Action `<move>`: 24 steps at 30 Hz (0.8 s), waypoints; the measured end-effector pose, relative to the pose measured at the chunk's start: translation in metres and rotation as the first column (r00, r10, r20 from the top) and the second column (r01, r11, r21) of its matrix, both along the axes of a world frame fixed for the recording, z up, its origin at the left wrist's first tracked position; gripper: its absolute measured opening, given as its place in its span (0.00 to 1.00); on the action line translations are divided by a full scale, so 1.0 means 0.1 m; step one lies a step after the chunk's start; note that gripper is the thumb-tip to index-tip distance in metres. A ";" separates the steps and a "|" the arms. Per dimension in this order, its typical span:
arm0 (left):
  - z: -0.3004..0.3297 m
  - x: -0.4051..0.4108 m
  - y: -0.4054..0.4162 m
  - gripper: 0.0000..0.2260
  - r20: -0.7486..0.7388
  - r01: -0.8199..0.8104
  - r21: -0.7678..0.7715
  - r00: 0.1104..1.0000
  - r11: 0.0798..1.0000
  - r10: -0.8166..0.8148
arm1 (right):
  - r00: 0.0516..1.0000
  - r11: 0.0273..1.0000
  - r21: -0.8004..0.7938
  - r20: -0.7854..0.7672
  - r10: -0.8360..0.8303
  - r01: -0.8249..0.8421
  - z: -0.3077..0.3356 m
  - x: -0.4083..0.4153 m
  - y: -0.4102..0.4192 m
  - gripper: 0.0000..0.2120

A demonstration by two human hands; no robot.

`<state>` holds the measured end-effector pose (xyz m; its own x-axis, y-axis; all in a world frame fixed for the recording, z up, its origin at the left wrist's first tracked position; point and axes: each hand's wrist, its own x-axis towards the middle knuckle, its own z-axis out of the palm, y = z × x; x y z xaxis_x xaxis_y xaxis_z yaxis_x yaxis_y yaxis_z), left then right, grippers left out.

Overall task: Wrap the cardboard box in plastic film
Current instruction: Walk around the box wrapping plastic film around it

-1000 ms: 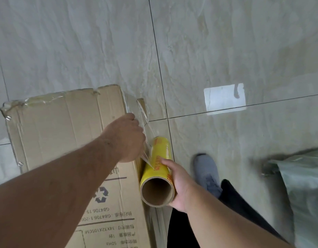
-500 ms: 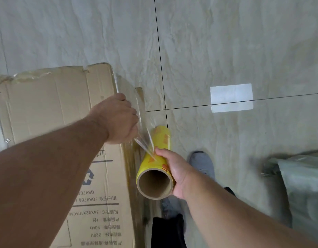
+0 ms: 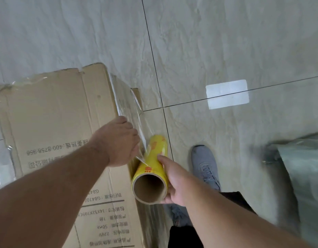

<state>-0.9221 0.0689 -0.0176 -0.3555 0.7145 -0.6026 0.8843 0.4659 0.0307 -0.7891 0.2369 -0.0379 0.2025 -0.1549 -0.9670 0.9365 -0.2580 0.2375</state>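
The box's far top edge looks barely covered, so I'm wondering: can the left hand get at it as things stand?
Probably yes. The left hand pinches the film at the cardboard box's right edge; only bare cardboard lies between it and the far edge.

- The left hand (image 3: 119, 141) reached forward on an outstretched arm, knuckles up, fingers curled in a pinch.
- The right hand (image 3: 174, 181) sat nearer the body, thumb extended forward, fingers wrapped underneath.

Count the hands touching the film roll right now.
1. The right hand grips the yellow film roll near its open end. The left hand is beside it, pinching the loose film at the cardboard box edge.
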 end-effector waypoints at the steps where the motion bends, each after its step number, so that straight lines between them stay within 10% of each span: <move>1: 0.00 0.02 -0.02 0.25 -0.001 0.002 0.002 1.000 1.000 -0.002 | 0.993 0.993 -0.025 0.015 -0.116 0.117 0.04 0.09 -0.03 0.32; 7: -0.05 0.02 -0.04 0.32 0.022 0.018 -0.016 1.000 1.000 -0.018 | 0.899 0.898 -0.046 -0.002 -0.438 0.438 0.08 0.21 -0.17 0.31; 15: -0.05 0.10 0.04 0.35 0.047 -0.046 0.022 0.998 0.999 0.045 | 0.978 0.979 0.061 -0.080 -0.190 0.195 0.19 0.12 0.11 0.27; 24: -0.01 0.15 0.10 0.34 0.003 -0.046 -0.005 0.999 0.999 0.046 | 0.940 0.957 0.121 -0.188 0.284 -0.265 0.16 0.26 0.19 0.46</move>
<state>-0.9069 0.0786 -0.0182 -0.3861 0.6946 -0.6071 0.8620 0.5060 0.0308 -0.7629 0.2554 -0.0221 0.0248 -0.0289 -0.9993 0.9997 0.0043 0.0246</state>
